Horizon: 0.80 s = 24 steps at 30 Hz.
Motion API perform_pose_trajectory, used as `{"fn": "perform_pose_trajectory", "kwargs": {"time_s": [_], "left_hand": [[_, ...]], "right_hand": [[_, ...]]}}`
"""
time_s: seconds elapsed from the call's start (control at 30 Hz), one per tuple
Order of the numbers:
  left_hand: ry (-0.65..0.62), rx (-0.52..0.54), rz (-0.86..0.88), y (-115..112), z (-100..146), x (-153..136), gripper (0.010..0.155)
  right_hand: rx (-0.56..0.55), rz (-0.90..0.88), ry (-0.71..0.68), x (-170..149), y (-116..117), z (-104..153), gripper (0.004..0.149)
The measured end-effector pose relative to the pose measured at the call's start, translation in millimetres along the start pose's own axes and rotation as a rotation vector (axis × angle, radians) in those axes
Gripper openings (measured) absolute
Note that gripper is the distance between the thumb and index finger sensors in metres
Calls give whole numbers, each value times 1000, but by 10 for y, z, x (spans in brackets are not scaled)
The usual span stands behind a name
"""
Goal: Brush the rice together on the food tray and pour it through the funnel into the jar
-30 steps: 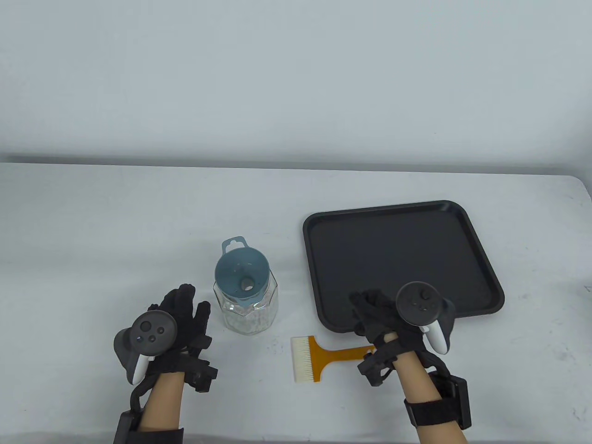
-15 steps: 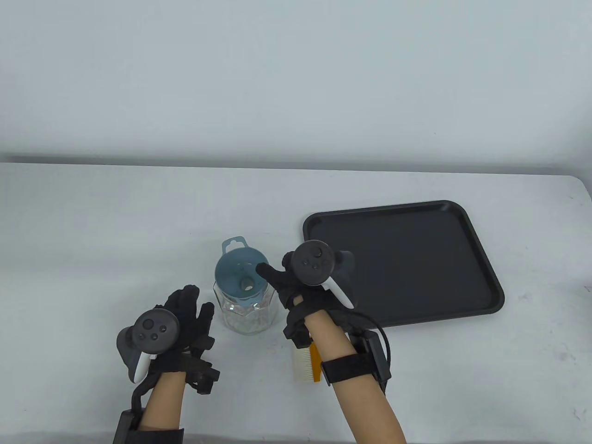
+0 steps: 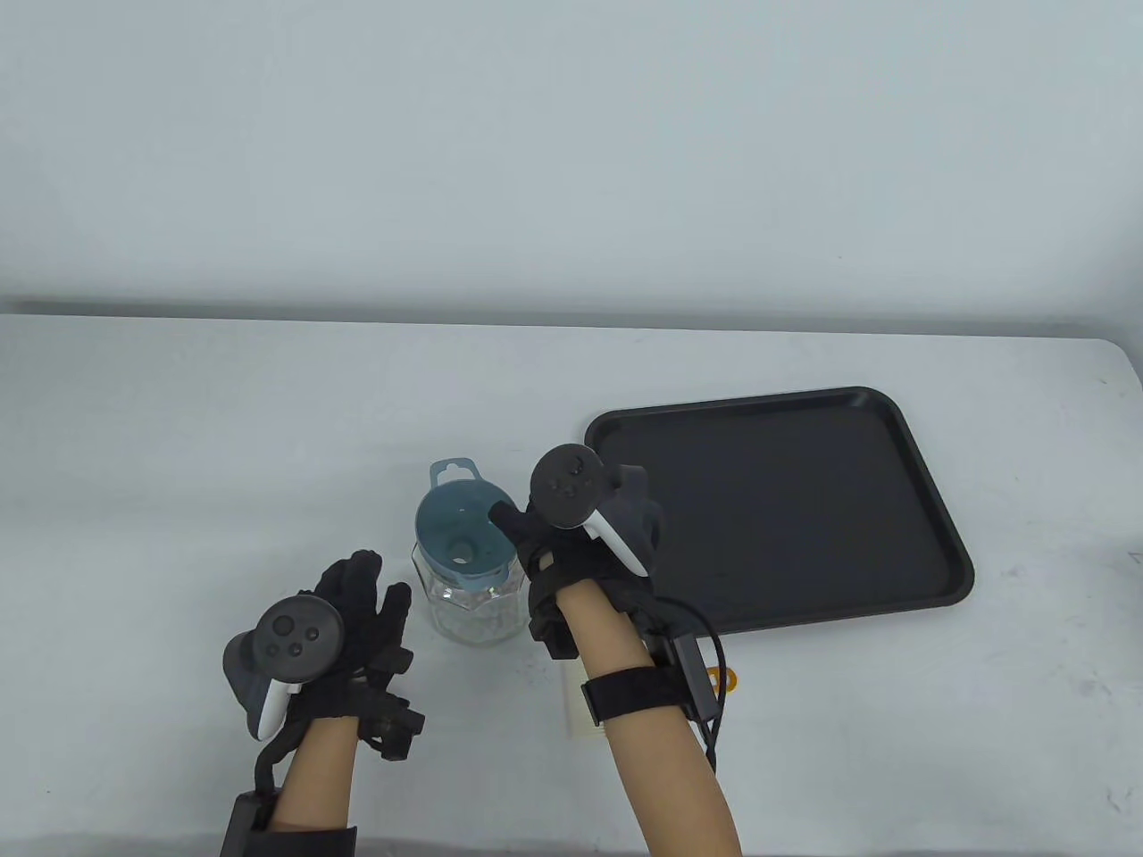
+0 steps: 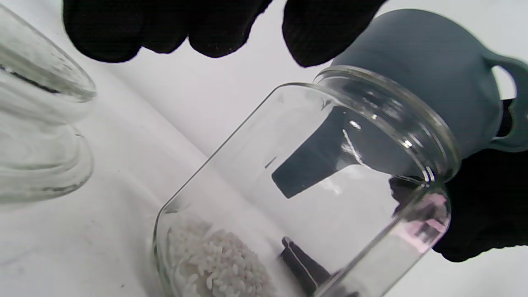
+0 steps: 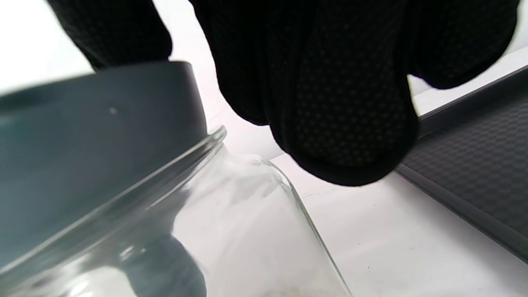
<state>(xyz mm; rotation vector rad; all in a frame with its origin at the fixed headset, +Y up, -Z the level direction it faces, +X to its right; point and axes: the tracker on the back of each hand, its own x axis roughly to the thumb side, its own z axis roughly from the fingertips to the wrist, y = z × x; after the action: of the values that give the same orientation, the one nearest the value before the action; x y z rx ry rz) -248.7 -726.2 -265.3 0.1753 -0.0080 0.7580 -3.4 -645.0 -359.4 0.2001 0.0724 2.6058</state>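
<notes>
Right hand has slid a little further left since half a second ago and now sits against the funnel, thumb on the rim — a second ago it was down at the tray's near edge by the brush. Left hand hasn't shifted: it rests on the table just left of the jar, fingers straight and relaxed, holding nothing.

Right-hand grip: thumb over the funnel rim in the table view, fingers hanging beside the funnel wall in the right wrist view; whether they actually pinch it — cannot tell.

Funnel is seated in the jar mouth, spout down inside the glass. Rice already lies in the jar bottom. Food tray sits right of the jar, apparently bare of rice. Brush lies near the front edge, mostly hidden under the right forearm.

Handling, judged: funnel is light, stiff plastic and lifts out easily by rim or tab handle. Jar is glass — heavier, smooth, breakable, tips if the funnel gets levered sideways; steady it round the body with the left hand.
</notes>
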Motion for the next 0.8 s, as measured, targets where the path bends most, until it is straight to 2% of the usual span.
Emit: {"fn": "perform_pose_trajectory", "kwargs": {"time_s": [0.27, 0.43, 0.57, 0.67, 0.8], "left_hand": [[2, 0, 6, 10, -6, -13, 70], [0, -4, 7, 13, -5, -14, 70], [-3, -4, 6, 15, -5, -16, 70], [-1, -5, 1, 12, -5, -18, 70], [3, -2, -9, 14, -4, -17, 70]], "right_hand": [[-6, 40, -2, 74, 50, -45, 39], [-99, -58, -13, -22, -80, 6, 39], [-141, -262, 2, -293, -282, 94, 39], [-170, -442, 36, -688, -432, 219, 39], [-230, -502, 138, -1324, -496, 396, 39]]}}
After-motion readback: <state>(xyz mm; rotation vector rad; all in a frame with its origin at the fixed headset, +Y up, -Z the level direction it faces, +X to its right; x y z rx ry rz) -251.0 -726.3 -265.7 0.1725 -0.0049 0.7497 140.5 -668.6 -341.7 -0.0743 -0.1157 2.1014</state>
